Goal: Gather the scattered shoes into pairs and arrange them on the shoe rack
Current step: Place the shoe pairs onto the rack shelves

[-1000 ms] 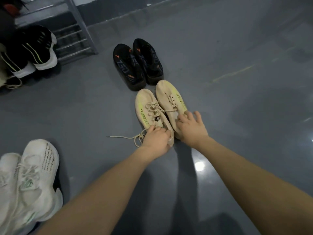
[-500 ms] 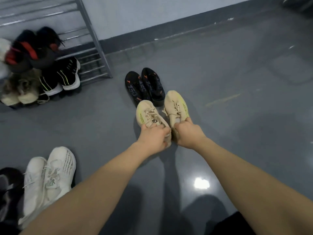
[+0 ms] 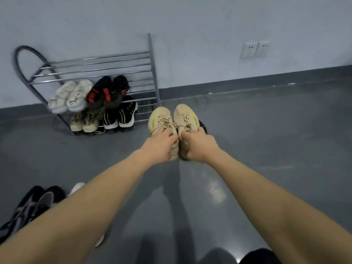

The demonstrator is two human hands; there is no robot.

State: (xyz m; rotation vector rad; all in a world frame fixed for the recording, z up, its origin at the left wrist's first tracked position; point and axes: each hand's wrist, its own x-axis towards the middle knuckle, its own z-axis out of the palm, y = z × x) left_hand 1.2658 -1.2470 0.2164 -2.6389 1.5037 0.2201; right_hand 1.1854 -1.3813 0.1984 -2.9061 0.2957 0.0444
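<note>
Head view: we hold one beige sneaker in each hand, both arms stretched forward. Our left hand (image 3: 159,147) grips the left beige sneaker (image 3: 160,121) at its heel end, fingers curled over the collar near the laces. Our right hand (image 3: 198,145) grips the right beige sneaker (image 3: 185,116) the same way, fingers curled round its heel. We note the two sneakers side by side, toes pointing away from us, their inner edges touching or nearly so. Whether they rest on the grey floor (image 3: 266,149) or are lifted clear of it we cannot tell.

We record the shoe rack (image 3: 152,73), metal, against the wall to the left of the beige pair. On its middle shelf sit a cream pair (image 3: 68,96) and, just beside it, a black pair with red patches (image 3: 106,92). Below sit a tan pair (image 3: 85,121) and a black pair with white soles (image 3: 120,116).

A dark shoe (image 3: 202,126) shows partly behind the right sneaker. At lower left a black and grey pair (image 3: 34,204) lies on the floor, with part of a white shoe (image 3: 77,187) next to it. Two wall sockets (image 3: 255,49) sit at upper right.
</note>
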